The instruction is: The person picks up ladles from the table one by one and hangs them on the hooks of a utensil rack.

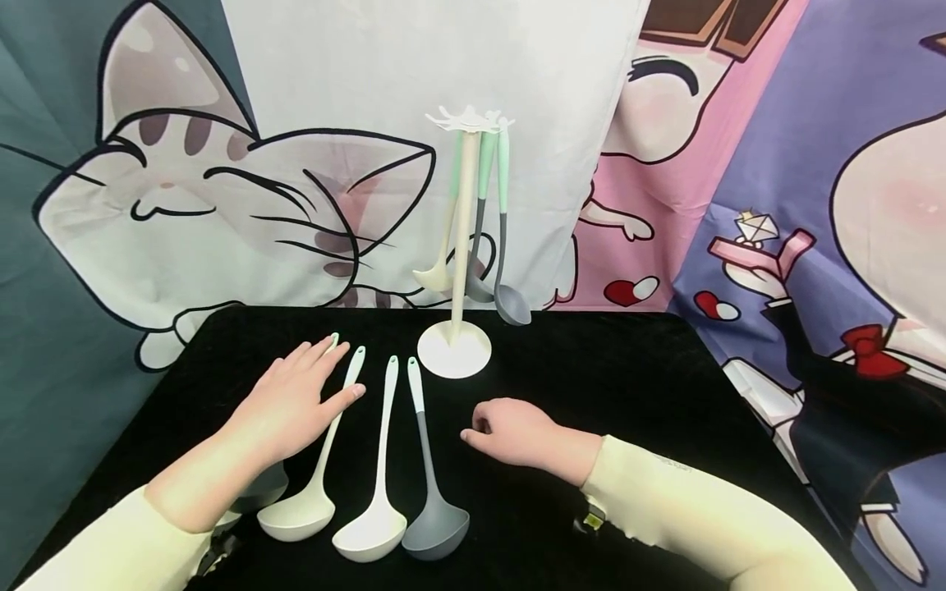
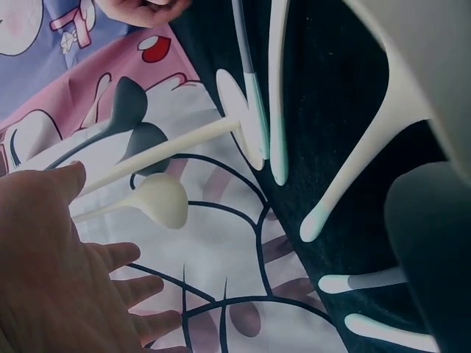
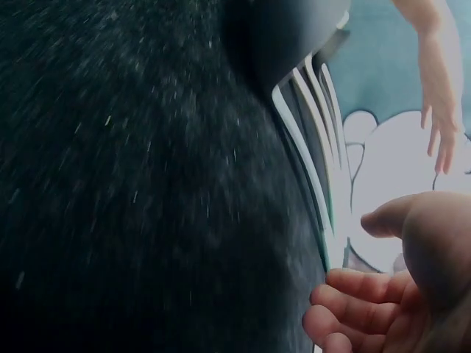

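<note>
Cream fabric sleeves (image 1: 680,492) flank long-handled white and grey ladles (image 1: 371,535) at lower centre. The left hand (image 1: 291,402), fingers straight, hovers over them; the right hand (image 1: 517,432), loosely curled, empty, sits right of centre.

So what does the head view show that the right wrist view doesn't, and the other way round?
Only the head view shows the pronged top of the pale stand, the three utensils hanging there, and the backdrop's purple panel.

Only the right wrist view shows the palm side of the right hand up close.

Both show the two hands, the left hand included, ladles lying on the black cloth, and part of the printed backdrop.
</note>
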### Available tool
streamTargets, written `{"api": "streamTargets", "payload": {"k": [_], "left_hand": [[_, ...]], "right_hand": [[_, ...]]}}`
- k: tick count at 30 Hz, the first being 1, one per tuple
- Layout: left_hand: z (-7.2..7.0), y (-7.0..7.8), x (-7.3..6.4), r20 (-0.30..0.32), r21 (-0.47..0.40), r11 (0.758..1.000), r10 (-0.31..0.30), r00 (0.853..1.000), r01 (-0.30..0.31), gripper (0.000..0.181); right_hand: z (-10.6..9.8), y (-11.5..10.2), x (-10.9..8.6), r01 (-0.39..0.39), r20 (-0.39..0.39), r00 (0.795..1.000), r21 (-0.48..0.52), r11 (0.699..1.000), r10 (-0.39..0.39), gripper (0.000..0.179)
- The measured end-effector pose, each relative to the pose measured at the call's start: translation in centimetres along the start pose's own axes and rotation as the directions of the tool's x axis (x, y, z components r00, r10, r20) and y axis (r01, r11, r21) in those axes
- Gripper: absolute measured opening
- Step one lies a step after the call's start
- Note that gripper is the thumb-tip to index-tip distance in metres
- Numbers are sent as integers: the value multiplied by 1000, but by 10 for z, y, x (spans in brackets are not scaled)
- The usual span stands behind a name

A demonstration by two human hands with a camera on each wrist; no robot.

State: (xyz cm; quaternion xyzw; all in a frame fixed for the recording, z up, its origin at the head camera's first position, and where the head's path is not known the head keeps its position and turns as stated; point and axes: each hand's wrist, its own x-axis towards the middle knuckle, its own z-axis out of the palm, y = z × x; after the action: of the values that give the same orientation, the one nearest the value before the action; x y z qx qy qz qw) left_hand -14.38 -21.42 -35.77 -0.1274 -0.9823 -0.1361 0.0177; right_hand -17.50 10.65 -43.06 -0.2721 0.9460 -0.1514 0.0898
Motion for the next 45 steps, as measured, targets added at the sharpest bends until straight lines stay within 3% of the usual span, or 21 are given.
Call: {"api": "streamTargets", "payload": {"k": [12, 32, 45], "left_hand": [[8, -2, -10, 15, -17, 1000, -12, 1000, 12, 91], [7, -3, -10, 49, 3, 1000, -6, 999, 6, 92], [6, -5, -11, 47, -22, 1000, -13, 999, 14, 84]], "right_hand": [[21, -36, 9, -19, 112, 993, -42, 999, 24, 34], [35, -55, 26, -65, 126, 989, -85, 994, 75, 42], [40, -61, 31, -46, 126, 991, -65, 997, 54, 42]]}}
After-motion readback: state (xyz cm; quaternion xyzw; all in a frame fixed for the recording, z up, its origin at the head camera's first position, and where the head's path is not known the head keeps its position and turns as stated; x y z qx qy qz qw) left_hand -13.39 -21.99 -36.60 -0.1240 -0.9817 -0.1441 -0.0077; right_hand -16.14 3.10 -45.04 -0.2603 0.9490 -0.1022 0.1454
